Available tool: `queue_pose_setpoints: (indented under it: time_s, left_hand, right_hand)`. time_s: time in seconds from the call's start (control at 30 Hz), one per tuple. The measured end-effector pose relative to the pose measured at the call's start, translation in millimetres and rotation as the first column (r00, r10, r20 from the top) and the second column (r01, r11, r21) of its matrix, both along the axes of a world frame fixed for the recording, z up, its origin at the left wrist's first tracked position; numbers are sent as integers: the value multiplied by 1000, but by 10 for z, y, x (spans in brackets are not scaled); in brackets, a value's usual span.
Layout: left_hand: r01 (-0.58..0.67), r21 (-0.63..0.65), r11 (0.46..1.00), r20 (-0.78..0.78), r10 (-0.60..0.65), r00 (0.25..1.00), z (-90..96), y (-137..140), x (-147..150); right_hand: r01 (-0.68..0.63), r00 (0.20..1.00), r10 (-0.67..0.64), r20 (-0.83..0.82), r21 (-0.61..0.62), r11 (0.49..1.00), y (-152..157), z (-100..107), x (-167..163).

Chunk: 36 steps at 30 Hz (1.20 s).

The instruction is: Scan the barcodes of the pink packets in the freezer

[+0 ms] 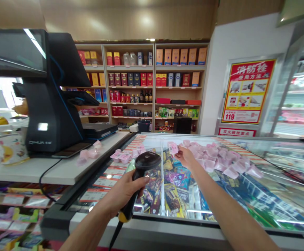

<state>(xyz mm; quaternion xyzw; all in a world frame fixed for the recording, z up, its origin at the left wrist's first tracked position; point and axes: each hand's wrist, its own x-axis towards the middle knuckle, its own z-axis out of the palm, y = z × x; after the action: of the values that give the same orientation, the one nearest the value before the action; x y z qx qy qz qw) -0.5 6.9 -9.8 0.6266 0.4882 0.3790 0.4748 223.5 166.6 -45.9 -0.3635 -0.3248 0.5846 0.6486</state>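
Note:
My left hand [125,191] is wrapped round the handle of a black barcode scanner [147,161], its head pointing up and its cable hanging down. My right hand [185,157] pinches a small pink cup [172,148] with printed marks on the side facing me. Just right of that hand, a heap of similar pink cups [211,153] lies on the glass top of a chest freezer [162,218]. A smaller group of pink cups [125,157] rests on the freezer's left side, behind the scanner. Through the glass, packaged frozen goods [176,181] show.
To the left, a checkout terminal [55,94] stands on a white counter [63,170], with several pink cups [87,155] near the counter's edge. A black cable [40,181] loops off it. Shelves of boxes [131,79] and a red fire-hydrant sign [248,91] are behind.

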Motion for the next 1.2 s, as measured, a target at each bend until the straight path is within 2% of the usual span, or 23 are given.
queue_pose_setpoints:
  time_s: [0.27, 0.47, 0.73, 1.2]
  left_hand:
    - [-23, -6, 1000, 6, 23, 1000, -20, 16, -54]
    - [-63, -4, 998, 20, 63, 998, 29, 24, -97]
    - [-3, 8, 1000, 8, 3, 1000, 29, 29, -120]
    - [18, 20, 1000, 32, -19, 999, 12, 42, -184]
  right_hand:
    - [-38, 997, 40, 61, -34, 999, -52, 52, -65]
    - [-18, 996, 21, 92, -35, 999, -35, 41, -118]
    - [-4, 1000, 6, 30, -50, 999, 13, 109, -156]
    - [23, 983, -5, 182, -98, 995, 132, 119, -237]
